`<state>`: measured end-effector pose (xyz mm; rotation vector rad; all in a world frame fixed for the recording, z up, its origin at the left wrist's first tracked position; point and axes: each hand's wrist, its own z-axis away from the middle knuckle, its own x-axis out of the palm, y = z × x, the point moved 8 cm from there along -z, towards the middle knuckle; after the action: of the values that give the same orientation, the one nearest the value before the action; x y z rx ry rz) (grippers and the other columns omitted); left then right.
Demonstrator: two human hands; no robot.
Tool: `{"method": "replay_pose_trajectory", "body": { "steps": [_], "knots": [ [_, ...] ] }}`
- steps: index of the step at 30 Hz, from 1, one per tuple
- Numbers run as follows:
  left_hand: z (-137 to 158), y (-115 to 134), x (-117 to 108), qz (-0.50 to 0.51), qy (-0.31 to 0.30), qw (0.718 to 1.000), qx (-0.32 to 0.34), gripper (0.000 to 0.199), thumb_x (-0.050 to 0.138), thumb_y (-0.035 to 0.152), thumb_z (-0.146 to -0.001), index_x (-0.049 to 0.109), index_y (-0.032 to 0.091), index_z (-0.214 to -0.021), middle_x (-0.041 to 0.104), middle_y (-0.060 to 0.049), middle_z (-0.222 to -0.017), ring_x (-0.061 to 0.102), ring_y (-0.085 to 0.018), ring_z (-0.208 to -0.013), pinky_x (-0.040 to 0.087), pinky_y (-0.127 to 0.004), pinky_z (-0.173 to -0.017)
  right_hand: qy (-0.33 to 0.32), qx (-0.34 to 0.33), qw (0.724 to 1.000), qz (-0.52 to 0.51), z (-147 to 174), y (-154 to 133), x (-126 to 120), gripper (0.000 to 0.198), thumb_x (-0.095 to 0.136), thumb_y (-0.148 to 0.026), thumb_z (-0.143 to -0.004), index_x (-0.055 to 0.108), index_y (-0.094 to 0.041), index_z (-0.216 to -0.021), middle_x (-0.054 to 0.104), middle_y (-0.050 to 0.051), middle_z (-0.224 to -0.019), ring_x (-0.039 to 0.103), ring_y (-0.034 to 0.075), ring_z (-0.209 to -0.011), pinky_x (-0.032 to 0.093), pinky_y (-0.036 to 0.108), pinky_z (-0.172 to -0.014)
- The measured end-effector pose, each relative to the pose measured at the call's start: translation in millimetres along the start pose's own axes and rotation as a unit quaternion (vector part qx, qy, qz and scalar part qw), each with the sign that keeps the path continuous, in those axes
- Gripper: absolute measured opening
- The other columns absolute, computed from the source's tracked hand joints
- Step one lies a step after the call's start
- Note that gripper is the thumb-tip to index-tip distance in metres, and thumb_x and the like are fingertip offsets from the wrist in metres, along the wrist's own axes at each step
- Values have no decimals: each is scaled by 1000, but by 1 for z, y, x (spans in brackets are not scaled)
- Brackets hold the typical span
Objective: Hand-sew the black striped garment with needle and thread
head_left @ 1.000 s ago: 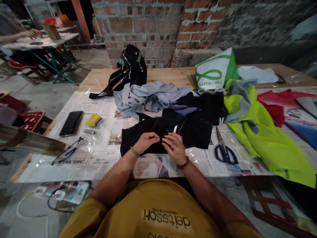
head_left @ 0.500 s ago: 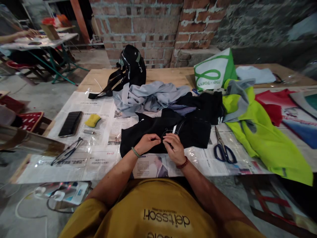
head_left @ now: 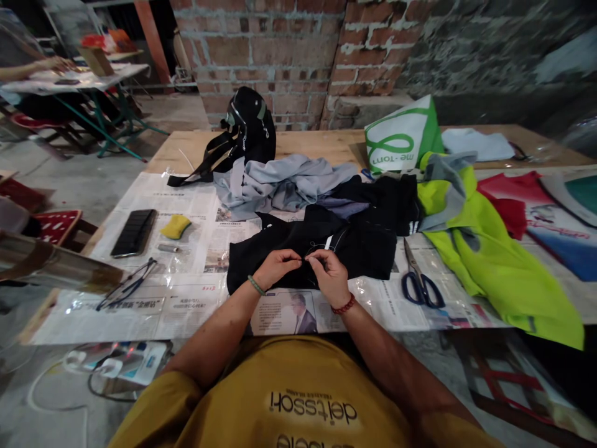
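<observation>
A black garment [head_left: 373, 252] lies spread on the newspaper in front of me, with a white label strip [head_left: 329, 242] on it. My left hand [head_left: 276, 270] is closed in a pinch at the garment's near middle, on what looks like a bit of the black cloth. Close beside it, almost tip to tip, my right hand [head_left: 331, 277] pinches thumb and forefinger together. Whatever sits between those right fingertips is too small to make out. A fine, pale thread loops over the cloth just above the right hand. Blue-handled scissors [head_left: 422, 289] rest to the right of the garment.
To the left lie a phone [head_left: 134, 233], a yellow sponge [head_left: 175, 226], glasses [head_left: 130, 286] and a metallic cylinder [head_left: 56, 261]. Behind are a grey cloth [head_left: 284, 183], a black bag [head_left: 254, 127] and a green-white bag [head_left: 401, 137]. A neon jacket [head_left: 504, 267] covers the right side.
My right hand has turned slightly and its fingers have drawn into a tighter pinch, nearer the left fingertips. The left hand stays nearly in place. The view has shifted slightly.
</observation>
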<state>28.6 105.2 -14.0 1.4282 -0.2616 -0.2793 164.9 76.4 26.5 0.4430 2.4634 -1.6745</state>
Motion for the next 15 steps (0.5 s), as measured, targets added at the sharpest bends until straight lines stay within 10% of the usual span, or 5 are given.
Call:
{"method": "replay_pose_trajectory", "body": {
  "steps": [15],
  "knots": [
    [1, 2, 3, -24, -10, 999, 17, 21, 65, 32, -68, 63, 12, -72, 54, 3, -63, 43, -7, -59, 34, -21, -59, -49, 65, 996, -20, -8, 8, 7, 14, 58, -33, -78, 65, -21, -80, 67, 1, -80, 62, 15, -76, 48, 29, -74]
  ]
}}
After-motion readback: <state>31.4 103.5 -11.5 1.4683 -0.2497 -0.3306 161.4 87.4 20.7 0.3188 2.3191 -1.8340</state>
